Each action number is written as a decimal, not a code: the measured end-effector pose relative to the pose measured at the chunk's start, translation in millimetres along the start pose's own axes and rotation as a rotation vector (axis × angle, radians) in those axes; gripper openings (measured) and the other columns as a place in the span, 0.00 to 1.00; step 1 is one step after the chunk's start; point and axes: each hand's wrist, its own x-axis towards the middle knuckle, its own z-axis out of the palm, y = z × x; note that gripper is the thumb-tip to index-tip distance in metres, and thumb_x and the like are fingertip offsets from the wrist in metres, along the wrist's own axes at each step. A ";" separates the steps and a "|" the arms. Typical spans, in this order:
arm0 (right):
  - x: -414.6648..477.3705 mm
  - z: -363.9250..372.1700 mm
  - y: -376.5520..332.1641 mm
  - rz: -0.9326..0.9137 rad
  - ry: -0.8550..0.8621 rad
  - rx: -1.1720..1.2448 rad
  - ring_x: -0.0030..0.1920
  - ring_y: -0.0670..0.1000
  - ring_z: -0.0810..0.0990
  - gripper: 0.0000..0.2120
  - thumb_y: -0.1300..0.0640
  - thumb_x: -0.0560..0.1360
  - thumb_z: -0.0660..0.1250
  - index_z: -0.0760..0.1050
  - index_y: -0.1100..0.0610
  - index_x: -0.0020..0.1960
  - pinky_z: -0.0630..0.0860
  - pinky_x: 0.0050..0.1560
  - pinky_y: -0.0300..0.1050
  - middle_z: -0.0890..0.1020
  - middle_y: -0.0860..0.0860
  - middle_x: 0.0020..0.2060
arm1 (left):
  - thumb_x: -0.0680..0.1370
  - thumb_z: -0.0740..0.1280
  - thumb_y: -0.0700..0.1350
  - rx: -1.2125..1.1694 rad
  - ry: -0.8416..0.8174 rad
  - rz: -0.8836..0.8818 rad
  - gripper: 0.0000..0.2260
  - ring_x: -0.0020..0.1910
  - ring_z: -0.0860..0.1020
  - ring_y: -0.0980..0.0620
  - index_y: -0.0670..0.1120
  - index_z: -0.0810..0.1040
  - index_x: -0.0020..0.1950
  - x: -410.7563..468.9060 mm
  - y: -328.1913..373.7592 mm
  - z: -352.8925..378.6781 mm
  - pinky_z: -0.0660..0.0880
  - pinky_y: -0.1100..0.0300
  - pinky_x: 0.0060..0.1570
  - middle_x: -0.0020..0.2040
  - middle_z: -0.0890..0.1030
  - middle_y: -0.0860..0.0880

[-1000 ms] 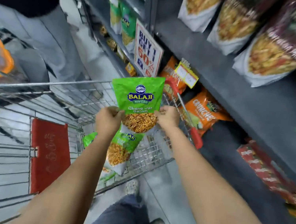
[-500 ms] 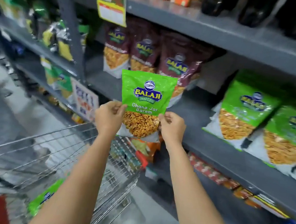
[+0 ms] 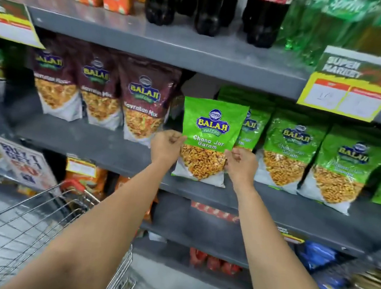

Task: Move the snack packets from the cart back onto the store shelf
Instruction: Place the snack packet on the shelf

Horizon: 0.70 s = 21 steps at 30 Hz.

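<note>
At the lower left the wire cart (image 3: 31,227) stands below the shelf (image 3: 100,145), where maroon Navratan Mix packets (image 3: 145,103) stand toward its left end. The left hand (image 3: 167,144) pinches the left edge and the right hand (image 3: 240,165) the right edge of an upright green Chana Jor Garam packet (image 3: 208,142), its bottom at the shelf's front edge. It overlaps the first of the matching green packets (image 3: 290,149) standing to the right.
</note>
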 end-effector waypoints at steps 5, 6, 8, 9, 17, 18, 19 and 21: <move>10.0 -0.5 15.9 0.081 -0.007 -0.079 0.47 0.63 0.82 0.11 0.60 0.74 0.70 0.80 0.70 0.43 0.78 0.51 0.52 0.84 0.63 0.43 | 0.72 0.72 0.45 -0.012 -0.057 -0.060 0.06 0.38 0.81 0.46 0.42 0.83 0.44 10.9 -12.5 29.5 0.80 0.52 0.45 0.39 0.84 0.42; 10.8 -0.8 16.3 0.088 -0.009 -0.090 0.46 0.62 0.82 0.11 0.59 0.74 0.69 0.80 0.69 0.42 0.77 0.50 0.51 0.85 0.63 0.43 | 0.72 0.72 0.46 -0.009 -0.053 -0.065 0.06 0.36 0.79 0.49 0.43 0.83 0.44 13.4 -11.6 31.7 0.79 0.56 0.44 0.38 0.84 0.45; 11.6 -1.3 15.1 0.098 -0.011 -0.100 0.46 0.60 0.83 0.10 0.59 0.74 0.69 0.80 0.66 0.43 0.77 0.50 0.49 0.85 0.61 0.43 | 0.72 0.72 0.48 0.018 -0.048 -0.062 0.06 0.36 0.79 0.53 0.45 0.83 0.43 16.8 -11.5 33.5 0.74 0.63 0.42 0.38 0.84 0.48; 10.4 -0.9 14.2 0.109 -0.008 -0.104 0.47 0.59 0.83 0.09 0.57 0.74 0.69 0.81 0.65 0.44 0.77 0.51 0.48 0.85 0.60 0.44 | 0.71 0.72 0.48 0.037 -0.049 -0.056 0.07 0.37 0.79 0.53 0.46 0.83 0.43 16.5 -13.2 32.8 0.72 0.64 0.42 0.37 0.83 0.49; -22.0 30.2 -19.8 -0.008 0.037 -0.309 0.53 0.60 0.80 0.12 0.47 0.74 0.65 0.76 0.55 0.50 0.76 0.50 0.50 0.83 0.56 0.50 | 0.71 0.71 0.53 0.037 0.017 -0.017 0.18 0.44 0.77 0.54 0.48 0.74 0.58 -5.6 -31.1 -25.1 0.74 0.59 0.47 0.45 0.81 0.50; -29.9 44.5 -26.9 -0.058 0.000 -0.326 0.53 0.59 0.80 0.13 0.46 0.74 0.65 0.76 0.55 0.50 0.76 0.49 0.50 0.83 0.56 0.49 | 0.71 0.70 0.54 0.086 0.049 -0.017 0.20 0.46 0.76 0.54 0.48 0.73 0.59 -10.4 -39.6 -43.4 0.73 0.59 0.46 0.49 0.80 0.51; -36.3 57.0 -32.1 -0.098 -0.034 -0.349 0.53 0.59 0.80 0.13 0.45 0.73 0.65 0.76 0.54 0.50 0.76 0.49 0.50 0.83 0.55 0.49 | 0.72 0.69 0.55 0.122 0.081 -0.009 0.20 0.48 0.76 0.54 0.49 0.73 0.60 -15.8 -46.9 -60.0 0.73 0.59 0.46 0.51 0.80 0.51; -50.8 86.4 -40.5 -0.161 -0.139 -0.394 0.53 0.59 0.81 0.14 0.44 0.73 0.64 0.78 0.53 0.50 0.76 0.50 0.50 0.84 0.54 0.49 | 0.72 0.69 0.53 0.167 0.163 -0.004 0.19 0.51 0.77 0.50 0.49 0.73 0.60 -29.2 -65.5 -96.4 0.72 0.58 0.48 0.52 0.79 0.49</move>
